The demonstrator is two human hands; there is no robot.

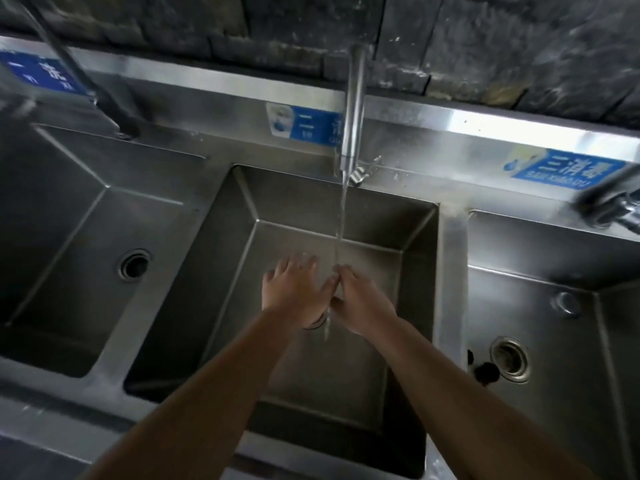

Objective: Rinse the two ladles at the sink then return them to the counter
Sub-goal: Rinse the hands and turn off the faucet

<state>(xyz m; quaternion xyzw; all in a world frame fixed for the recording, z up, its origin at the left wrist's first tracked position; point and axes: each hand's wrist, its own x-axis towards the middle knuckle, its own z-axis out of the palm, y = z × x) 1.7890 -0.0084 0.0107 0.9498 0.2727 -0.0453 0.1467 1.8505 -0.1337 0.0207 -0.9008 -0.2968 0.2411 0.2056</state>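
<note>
Meanwhile left hand (pixel 294 292), fingers spread, touches curled right hand (pixel 363 303) under the faucet (pixel 353 109) stream, middle basin (pixel 242 209).

Three basins side by side: I'm over the middle basin (pixel 221 306), left basin (pixel 62 237) and right basin (pixel 561 323) flank it. Middle faucet (pixel 353 109) sits behind, its stream (pixel 341 216) dropping between my hands. My left hand (pixel 294 292) and right hand (pixel 363 303) touch at the fingers, inside the middle basin. Signs on the backsplash (pixel 485 133) behind each basin.
</note>
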